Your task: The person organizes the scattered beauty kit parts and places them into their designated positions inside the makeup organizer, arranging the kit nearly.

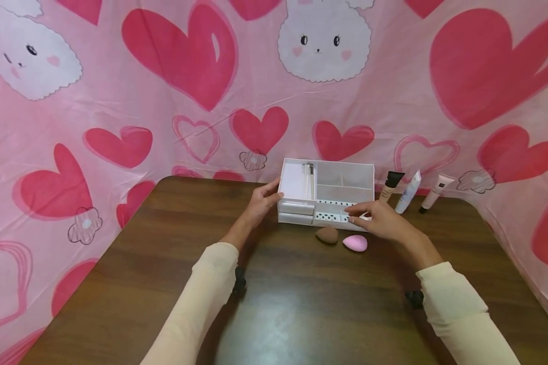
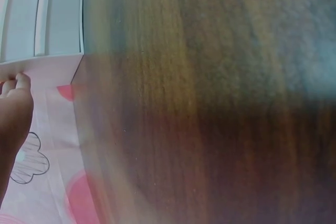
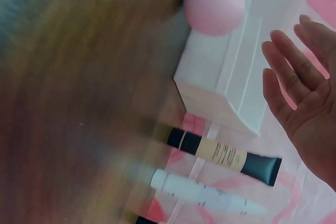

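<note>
A white makeup organizer (image 1: pixel 344 176) stands near the back of the table, with makeup brushes (image 1: pixel 308 181) in its left part and two small drawers below them. My left hand (image 1: pixel 260 203) rests against its left side, thumb near the front corner. In the left wrist view, the fingers touch the side wall. My right hand (image 1: pixel 378 219) is over the dotted front compartments at the right, fingers slightly bent; the right wrist view shows nothing in its palm. A brown makeup sponge (image 1: pixel 327 235) and a pink makeup sponge (image 1: pixel 355 243) lie just before the organizer.
To the right of the organizer stand three tubes: a beige one with a black end (image 1: pixel 391 185), a white one (image 1: pixel 408 192) and a pink one (image 1: pixel 436 193). Behind the wooden table (image 1: pixel 274 299) hangs a pink cloth (image 1: pixel 246 81) with hearts.
</note>
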`<state>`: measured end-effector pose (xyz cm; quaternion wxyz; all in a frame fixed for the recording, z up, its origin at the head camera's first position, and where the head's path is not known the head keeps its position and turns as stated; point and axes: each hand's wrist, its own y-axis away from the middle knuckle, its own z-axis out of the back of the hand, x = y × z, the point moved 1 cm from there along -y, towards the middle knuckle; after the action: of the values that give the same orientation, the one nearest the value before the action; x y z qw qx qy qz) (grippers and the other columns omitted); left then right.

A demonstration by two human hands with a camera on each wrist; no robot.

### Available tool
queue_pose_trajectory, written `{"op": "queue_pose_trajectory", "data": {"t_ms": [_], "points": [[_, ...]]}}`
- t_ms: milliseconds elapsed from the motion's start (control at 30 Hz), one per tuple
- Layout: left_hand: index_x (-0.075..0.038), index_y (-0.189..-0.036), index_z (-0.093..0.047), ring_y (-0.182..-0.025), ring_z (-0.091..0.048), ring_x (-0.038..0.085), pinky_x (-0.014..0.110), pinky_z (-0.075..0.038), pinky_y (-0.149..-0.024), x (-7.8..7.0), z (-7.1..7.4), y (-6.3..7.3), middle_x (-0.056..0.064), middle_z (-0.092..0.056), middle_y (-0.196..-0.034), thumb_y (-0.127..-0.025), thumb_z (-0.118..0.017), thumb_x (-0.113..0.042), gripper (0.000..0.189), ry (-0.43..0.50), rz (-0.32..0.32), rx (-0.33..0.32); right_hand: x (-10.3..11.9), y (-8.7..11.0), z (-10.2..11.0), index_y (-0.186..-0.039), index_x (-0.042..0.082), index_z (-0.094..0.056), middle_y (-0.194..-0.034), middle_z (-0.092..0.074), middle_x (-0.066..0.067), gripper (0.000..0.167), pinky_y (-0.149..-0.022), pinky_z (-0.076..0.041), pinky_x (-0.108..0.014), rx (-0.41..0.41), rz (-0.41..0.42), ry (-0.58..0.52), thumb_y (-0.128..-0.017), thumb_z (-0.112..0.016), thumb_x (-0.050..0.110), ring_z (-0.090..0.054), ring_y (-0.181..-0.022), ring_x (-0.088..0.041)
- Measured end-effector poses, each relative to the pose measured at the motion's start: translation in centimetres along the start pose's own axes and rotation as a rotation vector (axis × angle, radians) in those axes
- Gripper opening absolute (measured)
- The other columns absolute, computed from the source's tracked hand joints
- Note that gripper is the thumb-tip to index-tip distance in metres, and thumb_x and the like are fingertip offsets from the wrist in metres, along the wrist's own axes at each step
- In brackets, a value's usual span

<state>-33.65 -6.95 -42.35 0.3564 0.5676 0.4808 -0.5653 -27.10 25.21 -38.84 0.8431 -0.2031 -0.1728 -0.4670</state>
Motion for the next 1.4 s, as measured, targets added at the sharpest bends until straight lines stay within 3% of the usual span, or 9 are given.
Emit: {"op": "queue_pose_trajectory", "data": {"t_ms": [167,400,733,1033,1400], "points": [[0.003,-0.154,-0.035,-0.132,-0.047,0.022,0.047,-0.033,-0.124,0.0,0.1,0.0,0.016,-0.033,-0.165,-0.098,-0.051,0.006,0.058,0.014,0.032,0.001,0.8,0.2,-1.4,-0.117,0.002,-0.075,-0.105,-0.078,-0.011,0.028,-0.086,-0.06,-0.052,-0.005,0.054,0.014,-0.091,-0.074,0.012,-0.069,-0.092,-0.02],[0.0,-0.157,-0.031,-0.141,-0.041,0.027,0.049,-0.029,-0.126,0.1,0.4,-0.2,0.015,-0.029,-0.168,-0.099,-0.05,0.005,0.062,0.002,0.069,0.043,1.2,0.4,-3.1,-0.114,0.003,-0.075,-0.108,-0.078,-0.011,0.027,-0.088,-0.062,-0.049,-0.018,0.074,0.007,-0.089,-0.077,0.012,-0.071,-0.096,-0.024],[0.002,-0.159,-0.024,-0.143,-0.038,0.029,0.049,-0.03,-0.125,-0.3,0.7,-0.6,0.018,-0.024,-0.169,-0.098,-0.049,0.007,0.066,-0.053,0.057,0.113,1.7,-0.2,-5.5,-0.108,0.007,-0.078,-0.1,-0.078,-0.004,0.025,-0.086,-0.061,-0.042,-0.042,0.195,0.136,-0.085,-0.081,0.015,-0.072,-0.093,-0.019],[0.003,-0.159,-0.022,-0.148,-0.032,0.03,0.049,-0.026,-0.127,-0.4,0.6,-0.6,0.019,-0.022,-0.169,-0.098,-0.048,0.007,0.066,-0.014,0.042,0.114,1.9,-0.5,-6.0,-0.111,0.007,-0.078,-0.1,-0.075,-0.005,0.029,-0.083,-0.061,-0.041,-0.004,0.158,0.171,-0.084,-0.083,0.016,-0.07,-0.09,-0.018],[0.005,-0.158,-0.024,-0.151,-0.03,0.033,0.05,-0.025,-0.128,-0.3,0.2,-0.4,0.021,-0.023,-0.168,-0.098,-0.046,0.009,0.064,0.047,0.033,0.088,1.5,-0.6,-5.9,-0.106,0.005,-0.08,-0.095,-0.078,-0.006,0.026,-0.078,-0.061,-0.037,-0.047,0.162,0.119,-0.081,-0.084,0.012,-0.072,-0.087,-0.017]]}}
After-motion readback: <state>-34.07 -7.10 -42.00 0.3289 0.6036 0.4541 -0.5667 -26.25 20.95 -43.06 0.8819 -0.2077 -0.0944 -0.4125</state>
